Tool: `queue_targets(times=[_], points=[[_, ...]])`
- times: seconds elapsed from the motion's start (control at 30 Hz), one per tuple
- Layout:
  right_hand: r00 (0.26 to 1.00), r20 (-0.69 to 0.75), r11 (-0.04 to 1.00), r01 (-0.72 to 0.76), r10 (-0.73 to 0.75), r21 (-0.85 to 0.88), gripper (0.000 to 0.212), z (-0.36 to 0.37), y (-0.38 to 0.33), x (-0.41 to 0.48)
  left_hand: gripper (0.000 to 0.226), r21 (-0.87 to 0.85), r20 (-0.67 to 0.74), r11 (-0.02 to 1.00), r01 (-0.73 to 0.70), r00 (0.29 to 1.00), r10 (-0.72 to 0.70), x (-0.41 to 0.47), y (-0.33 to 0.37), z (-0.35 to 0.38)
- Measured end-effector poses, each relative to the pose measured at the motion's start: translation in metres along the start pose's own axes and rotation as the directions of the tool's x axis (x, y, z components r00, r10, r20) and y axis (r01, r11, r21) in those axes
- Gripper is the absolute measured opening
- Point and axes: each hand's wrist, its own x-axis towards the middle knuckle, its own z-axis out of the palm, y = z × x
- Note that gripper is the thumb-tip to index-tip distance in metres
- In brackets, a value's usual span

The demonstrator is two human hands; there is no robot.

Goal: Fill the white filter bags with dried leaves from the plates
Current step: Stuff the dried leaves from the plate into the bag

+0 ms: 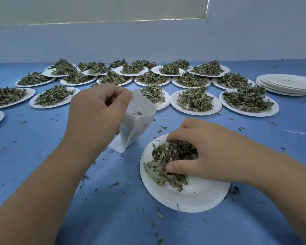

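Many plates (pixel 195 110) at the back of the blue worktop (pixel 42 156) are still full, so most work is left. The left hand (pixel 97 110) pinches a white filter bag (pixel 138 124) open, nearly empty. The right hand (pixel 198 152) closes on dried leaves (pixel 159 167) on the near plate (pixel 193 195). A few empty plates (pixel 288 84) sit stacked.

The white filter bag (pixel 138 121) stood open-mouthed beside a white plate (pixel 193 195) heaped with dried leaves (pixel 168 165).
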Motion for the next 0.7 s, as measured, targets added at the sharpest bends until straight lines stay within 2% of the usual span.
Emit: queue_targets(times=[0.2, 0.43, 0.57, 0.7], points=[[1.0, -0.005, 1.0, 0.004, -0.004, 0.015, 0.036, 0.0016, -0.0026, 0.0009, 0.018, 0.06, -0.004, 0.995, -0.074, 0.997, 0.074, -0.0017, 0.0027, -0.0005], [0.999, -0.048, 0.999, 0.026, -0.024, 0.047, 0.025, 0.0063, -0.0035, 0.0013, 0.016, 0.035, -0.048, 0.993, -0.113, 0.992, 0.114, 0.0004, 0.0039, -0.0084], [0.998, -0.065, 0.992, 0.02, -0.012, 0.123, 0.017, 0.0052, 0.0, 0.0016, 0.017, 0.032, -0.032, 0.993, -0.114, 0.993, 0.115, 0.0014, 0.0037, -0.0089], [0.995, -0.095, 0.972, 0.004, 0.019, 0.234, 0.014, -0.0004, 0.0054, 0.0013, 0.016, 0.135, -0.016, 0.969, -0.206, 0.978, 0.21, 0.0001, 0.0057, -0.0096]])
